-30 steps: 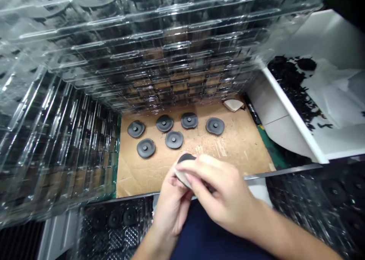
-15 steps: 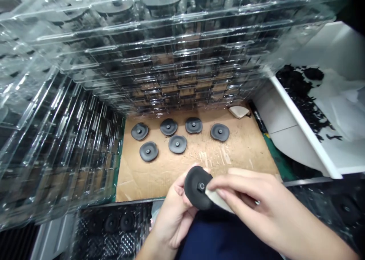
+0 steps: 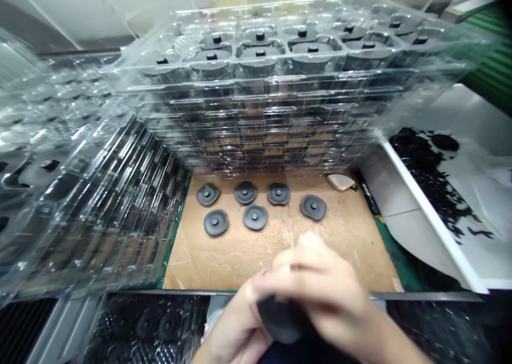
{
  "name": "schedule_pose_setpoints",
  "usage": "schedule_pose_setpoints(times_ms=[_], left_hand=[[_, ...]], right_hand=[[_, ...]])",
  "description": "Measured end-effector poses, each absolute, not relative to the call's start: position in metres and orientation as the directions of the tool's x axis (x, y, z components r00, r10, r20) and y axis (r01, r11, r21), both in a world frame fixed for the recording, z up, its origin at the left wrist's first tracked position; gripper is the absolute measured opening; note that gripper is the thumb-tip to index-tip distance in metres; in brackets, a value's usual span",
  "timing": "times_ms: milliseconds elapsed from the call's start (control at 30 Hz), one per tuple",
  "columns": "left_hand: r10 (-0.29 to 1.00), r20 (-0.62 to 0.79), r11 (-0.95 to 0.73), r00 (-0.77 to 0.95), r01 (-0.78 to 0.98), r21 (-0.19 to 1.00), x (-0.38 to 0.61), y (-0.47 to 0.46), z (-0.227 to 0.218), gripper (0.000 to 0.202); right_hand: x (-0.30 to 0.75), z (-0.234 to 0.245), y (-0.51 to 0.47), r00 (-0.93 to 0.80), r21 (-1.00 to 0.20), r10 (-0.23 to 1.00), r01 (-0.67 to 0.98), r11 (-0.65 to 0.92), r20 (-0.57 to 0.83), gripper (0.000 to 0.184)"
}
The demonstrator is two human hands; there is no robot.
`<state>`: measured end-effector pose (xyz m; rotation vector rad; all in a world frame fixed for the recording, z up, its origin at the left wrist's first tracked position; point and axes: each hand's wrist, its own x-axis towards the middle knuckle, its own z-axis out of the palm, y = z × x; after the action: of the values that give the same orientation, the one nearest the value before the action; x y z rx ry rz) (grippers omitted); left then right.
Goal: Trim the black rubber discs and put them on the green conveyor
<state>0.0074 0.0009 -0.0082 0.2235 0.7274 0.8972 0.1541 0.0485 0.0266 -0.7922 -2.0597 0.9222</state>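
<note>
A: Where is the black disc [image 3: 285, 325]?
B: In the hands, just past the front edge of the cardboard sheet [image 3: 224, 263], toward the viewer.

A: What is the left hand [image 3: 242, 318] doing?
B: It's pinching the disc by its left side.

A: And the right hand [image 3: 322, 286]?
B: It's bent over the top of the disc, close to the left thumb. It's all blurry, so I can't tell if its fingers are pinching anything.

A: What's on the cardboard?
B: Six dark discs [image 3: 252, 221] with little knobs on top. Four make a wobbly row near the back edge. Two sit just in front of that row, toward the left edge. A pale wedge [image 3: 340, 182] lies by the back right corner.

A: What's that next to the corner?
B: A thin black stick [image 3: 365, 192], along the right edge. Past it is a white box [image 3: 434, 215] with black scraps [image 3: 424, 159] inside.

A: And the shiny stuff?
B: See-through plastic trays [image 3: 276, 81], piled up behind the back edge. The top one has dark discs in its cups, knobs up. Another tray pile [image 3: 120, 193] leans past the left edge.
</note>
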Motion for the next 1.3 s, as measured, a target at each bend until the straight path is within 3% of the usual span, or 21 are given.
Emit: schedule_pose_setpoints(times_ms=[100, 167, 367, 467, 533, 600, 633, 733, 833, 1000, 1167, 1300], left_hand=[[0.745, -0.45, 0.647, 0.493, -0.7, 0.303, 0.005, -0.003, -0.004, 0.032], [0.746, -0.416, 0.639, 0.52, -0.736, 0.226, 0.002, -0.007, -0.003, 0.034], [0.752, -0.331, 0.646, 0.569, -0.737, 0.2, -0.003, -0.024, -0.001, 0.041], [0.821, -0.3, 0.568, 0.486, -0.751, 0.338, -0.003, -0.033, -0.001, 0.044], [0.913, -0.239, 0.405, 0.33, -0.687, 0.603, -0.003, -0.039, -0.003, 0.061], [0.985, -0.074, 0.137, 0.159, -0.436, 0.89, -0.003, -0.045, -0.006, 0.088], [0.994, 0.033, -0.005, 0.105, -0.257, 0.966, -0.004, -0.048, -0.006, 0.098], [0.96, 0.268, -0.277, 0.077, 0.147, 0.95, -0.005, -0.055, -0.004, 0.112], [0.936, 0.342, -0.352, 0.086, 0.287, 0.891, -0.007, -0.061, 0.002, 0.117], [0.925, 0.373, -0.378, 0.073, 0.276, 0.884, -0.011, -0.069, 0.005, 0.114], [0.952, 0.287, -0.306, 0.107, 0.301, 0.903, -0.017, -0.073, 0.001, 0.112], [0.989, 0.117, -0.138, 0.091, 0.287, 0.948, -0.024, -0.068, 0.007, 0.09]], right_hand=[[0.166, 0.002, 0.063, -0.301, -0.907, 0.945, 0.351, 0.232, 0.126, 0.023], [0.171, -0.026, 0.069, -0.24, -0.905, 0.971, 0.409, 0.115, 0.015, 0.021], [0.166, -0.087, 0.038, -0.154, -0.869, 0.981, 0.461, 0.18, 0.121, 0.027], [0.166, -0.076, 0.018, -0.145, -0.872, 0.974, 0.436, 0.223, 0.176, 0.026], [0.168, -0.064, 0.009, -0.192, -0.872, 0.961, 0.413, 0.263, 0.198, 0.024], [0.171, -0.053, 0.001, -0.235, -0.868, 0.948, 0.4, 0.295, 0.214, 0.023], [0.172, -0.049, -0.003, -0.246, -0.865, 0.944, 0.399, 0.304, 0.219, 0.023], [0.176, -0.04, -0.018, -0.234, -0.863, 0.945, 0.402, 0.306, 0.227, 0.023], [0.18, -0.027, -0.034, -0.16, -0.893, 0.959, 0.354, 0.277, 0.234, 0.022], [0.182, 0.006, -0.043, -0.113, -0.964, 0.975, 0.165, 0.209, 0.192, 0.014], [0.171, 0.021, -0.03, -0.452, -0.976, 0.886, 0.128, 0.178, 0.103, 0.019], [0.159, 0.009, -0.024, -0.351, -0.976, 0.916, -0.03, -0.218, -0.194, 0.016]])
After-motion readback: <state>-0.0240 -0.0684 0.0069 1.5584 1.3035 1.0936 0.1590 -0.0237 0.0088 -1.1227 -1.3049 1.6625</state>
